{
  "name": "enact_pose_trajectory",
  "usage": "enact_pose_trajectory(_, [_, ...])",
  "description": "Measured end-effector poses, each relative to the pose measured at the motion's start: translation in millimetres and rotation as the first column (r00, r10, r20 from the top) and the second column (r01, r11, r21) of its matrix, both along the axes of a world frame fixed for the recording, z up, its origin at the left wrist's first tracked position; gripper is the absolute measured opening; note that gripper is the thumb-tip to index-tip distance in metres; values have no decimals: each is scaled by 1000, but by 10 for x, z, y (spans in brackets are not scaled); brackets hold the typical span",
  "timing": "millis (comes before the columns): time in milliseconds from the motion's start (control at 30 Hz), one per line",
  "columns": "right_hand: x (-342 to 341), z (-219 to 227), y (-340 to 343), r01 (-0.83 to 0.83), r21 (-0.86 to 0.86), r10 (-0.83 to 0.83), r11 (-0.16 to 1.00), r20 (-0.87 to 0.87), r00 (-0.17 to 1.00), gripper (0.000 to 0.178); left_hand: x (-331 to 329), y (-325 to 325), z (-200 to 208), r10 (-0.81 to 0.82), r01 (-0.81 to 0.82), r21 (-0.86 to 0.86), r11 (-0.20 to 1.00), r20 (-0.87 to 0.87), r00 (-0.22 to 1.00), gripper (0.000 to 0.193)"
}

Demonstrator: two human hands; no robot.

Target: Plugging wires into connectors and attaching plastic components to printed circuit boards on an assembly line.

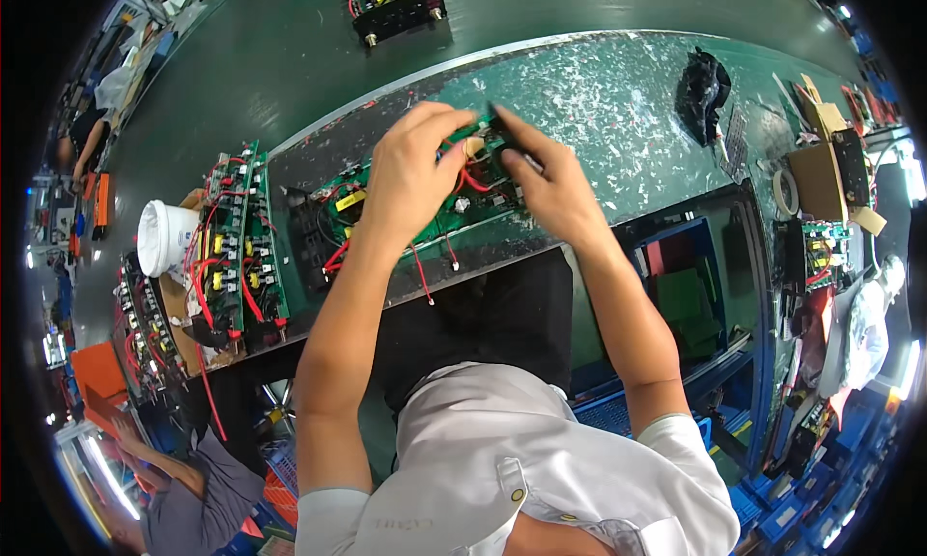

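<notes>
A green circuit board (473,211) with red wires lies on the bench in front of me, both my hands over it. My left hand (410,174) is closed above its middle, fingertips together beside a tan part (473,147); what they pinch is hidden. With my right hand (555,184) I grip the board's far right end, index finger and thumb around a dark edge there. A yellow component (351,200) shows left of my left wrist. Two red leads with small white ends (431,302) hang over the bench's near edge.
More populated boards (253,247) stand at the left by a white bucket (166,238). Beyond the bench's pale edge sits another black-fronted assembly (398,15). A black bag (702,94), a tape roll (785,191) and a cardboard box (817,181) are at right. Another person (203,488) is at lower left.
</notes>
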State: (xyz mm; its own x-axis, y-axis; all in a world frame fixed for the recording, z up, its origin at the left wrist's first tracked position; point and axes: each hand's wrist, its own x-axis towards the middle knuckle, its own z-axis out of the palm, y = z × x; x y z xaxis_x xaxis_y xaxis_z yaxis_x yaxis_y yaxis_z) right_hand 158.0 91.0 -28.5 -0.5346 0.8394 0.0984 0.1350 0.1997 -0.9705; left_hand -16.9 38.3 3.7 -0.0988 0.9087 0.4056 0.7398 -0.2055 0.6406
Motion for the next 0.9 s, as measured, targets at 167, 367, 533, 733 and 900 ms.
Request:
enact_pose_trajectory(167, [78,-5,10,37,-86,-45,996,-92,995,51,-45,-1081,297,-189,253,-163,954,328,925,31])
enact_pose_trajectory(367, [-39,126,-122,88,269,-121,959,108,987,51,-9,-2198,-697,-93,367,-617,696,429,898,29])
enact_pose_trajectory(533, [37,84,57,130,208,-159,969,129,979,46,143,-2431,-898,49,142,-539,830,325,945,27])
enact_pose_trajectory(733, [226,6,-18,233,436,-355,869,224,908,41,-20,-2082,-462,12,139,-366,920,382,924,24])
enact_pose_trajectory(900, [100,182,-683,108,110,-121,988,116,986,20,4,-1755,323,-305,446,-185,875,505,808,23])
